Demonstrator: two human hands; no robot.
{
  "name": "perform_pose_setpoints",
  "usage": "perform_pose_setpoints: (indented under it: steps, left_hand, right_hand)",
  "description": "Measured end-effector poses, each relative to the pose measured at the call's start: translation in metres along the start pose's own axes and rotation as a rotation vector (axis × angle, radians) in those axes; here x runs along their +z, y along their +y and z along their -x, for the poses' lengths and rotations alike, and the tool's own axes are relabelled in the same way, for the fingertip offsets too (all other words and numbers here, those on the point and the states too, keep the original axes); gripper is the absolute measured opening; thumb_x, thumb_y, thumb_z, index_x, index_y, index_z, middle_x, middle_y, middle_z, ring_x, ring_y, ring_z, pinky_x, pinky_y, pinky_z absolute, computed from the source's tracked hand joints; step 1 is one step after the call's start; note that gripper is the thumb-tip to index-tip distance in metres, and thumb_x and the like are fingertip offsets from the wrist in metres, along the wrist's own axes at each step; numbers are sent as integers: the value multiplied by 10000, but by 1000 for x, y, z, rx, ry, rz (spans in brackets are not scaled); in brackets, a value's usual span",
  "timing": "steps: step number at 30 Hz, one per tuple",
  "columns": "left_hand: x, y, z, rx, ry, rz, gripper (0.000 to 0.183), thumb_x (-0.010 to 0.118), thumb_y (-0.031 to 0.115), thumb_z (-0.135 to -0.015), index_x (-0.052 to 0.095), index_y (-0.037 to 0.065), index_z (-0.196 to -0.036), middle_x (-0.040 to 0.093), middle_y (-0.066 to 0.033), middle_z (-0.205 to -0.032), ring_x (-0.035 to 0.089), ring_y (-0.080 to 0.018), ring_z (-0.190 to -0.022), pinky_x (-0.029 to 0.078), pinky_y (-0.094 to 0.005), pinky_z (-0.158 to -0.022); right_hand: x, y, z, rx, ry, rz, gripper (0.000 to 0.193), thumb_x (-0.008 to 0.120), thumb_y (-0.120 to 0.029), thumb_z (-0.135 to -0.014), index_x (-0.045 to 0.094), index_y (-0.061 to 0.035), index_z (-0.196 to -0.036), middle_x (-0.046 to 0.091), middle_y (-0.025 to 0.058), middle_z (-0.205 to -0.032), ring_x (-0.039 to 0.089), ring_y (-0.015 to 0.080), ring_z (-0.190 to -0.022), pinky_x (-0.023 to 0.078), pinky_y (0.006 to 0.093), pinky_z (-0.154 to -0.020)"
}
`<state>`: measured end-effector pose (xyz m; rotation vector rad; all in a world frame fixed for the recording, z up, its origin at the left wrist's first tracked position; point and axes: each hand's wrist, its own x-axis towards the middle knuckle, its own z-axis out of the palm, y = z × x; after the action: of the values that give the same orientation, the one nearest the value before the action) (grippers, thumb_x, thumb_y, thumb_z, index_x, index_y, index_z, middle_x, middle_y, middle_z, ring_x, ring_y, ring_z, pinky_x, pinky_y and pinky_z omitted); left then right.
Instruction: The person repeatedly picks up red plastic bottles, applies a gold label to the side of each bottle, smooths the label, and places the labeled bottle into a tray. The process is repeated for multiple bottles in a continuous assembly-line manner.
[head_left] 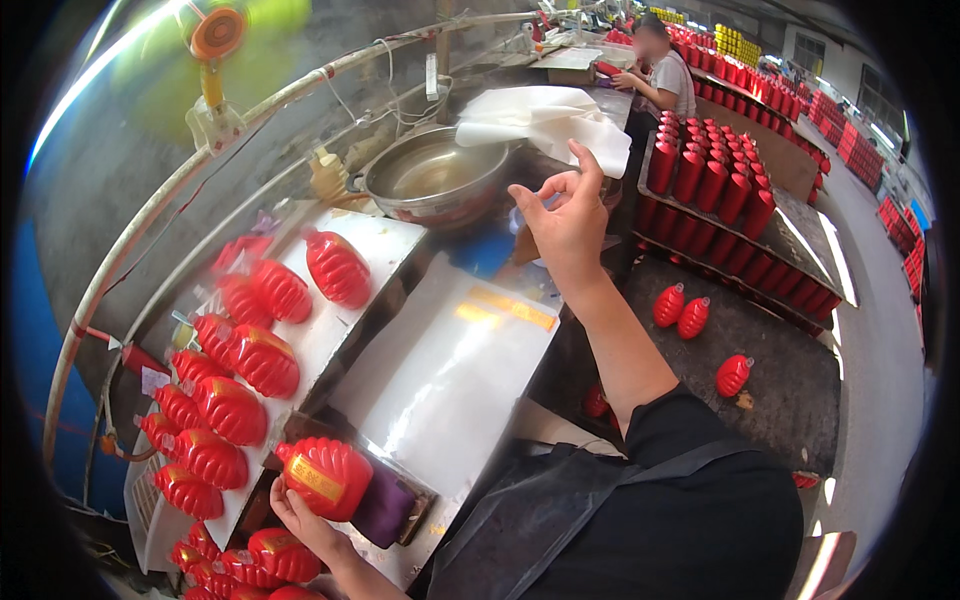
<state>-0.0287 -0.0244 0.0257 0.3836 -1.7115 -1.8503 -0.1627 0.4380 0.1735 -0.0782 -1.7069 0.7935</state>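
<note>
My left hand (305, 520) grips a red, ribbed, rounded bottle (325, 478) with a gold label on its side, beside a purple pad (383, 508) in a small wooden frame. My right hand (568, 215) is raised near the metal basin and a white sheet (550, 120). Its thumb and forefinger are spread apart, the other fingers are bent, and I see nothing between them. Gold label strips (508, 308) lie at the far end of a white glossy board (420, 370) in front of me.
A wide metal basin (435, 175) holds liquid. Several red bottles (265, 362) stand on a white board at left. A fan (218, 35) hangs at upper left. Crates of red bottles (715, 190) fill the right, where another person (665, 75) works farther off.
</note>
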Motion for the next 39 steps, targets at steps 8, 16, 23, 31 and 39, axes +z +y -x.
perform_pose_setpoints:
  steps: [8,16,23,31,39]
  left_hand:
    - [0,-6,0,-37,-43,16,342,428,203,-1123,521,13,-1392,571,-127,-1377,573,-232,-1254,469,-378,-1093]
    - [13,10,5,-51,10,-101,398,546,225,-1042,581,-27,-1347,603,-192,-1358,611,-317,-1193,529,-422,-1011]
    - [23,22,4,-57,7,-70,399,574,207,-1034,570,-28,-1357,603,-209,-1374,609,-332,-1207,533,-436,-1018]
    - [0,-11,-1,30,-96,-67,369,456,160,-1115,498,1,-1445,558,-135,-1441,560,-243,-1301,444,-380,-1125]
    - [-22,-35,-6,31,-153,-26,395,459,114,-1103,481,-18,-1475,535,-143,-1477,535,-244,-1335,408,-386,-1156]
  right_hand:
    - [9,18,3,102,5,27,875,909,-225,-789,401,-50,-1479,653,53,-792,651,218,-669,544,351,-659]
    - [-6,15,21,20,-145,162,970,889,-249,-831,316,-50,-1588,658,42,-798,607,134,-616,537,287,-628]
    - [-11,-1,20,180,-265,36,951,844,-324,-875,318,-17,-1605,665,60,-766,649,185,-666,532,323,-670]
    - [24,-60,82,371,-867,-224,880,840,-395,-837,427,-99,-1556,684,91,-778,687,247,-719,538,380,-700]
    - [44,-113,124,257,-1264,-361,798,783,-393,-881,431,-70,-1520,703,147,-788,712,344,-758,553,430,-719]
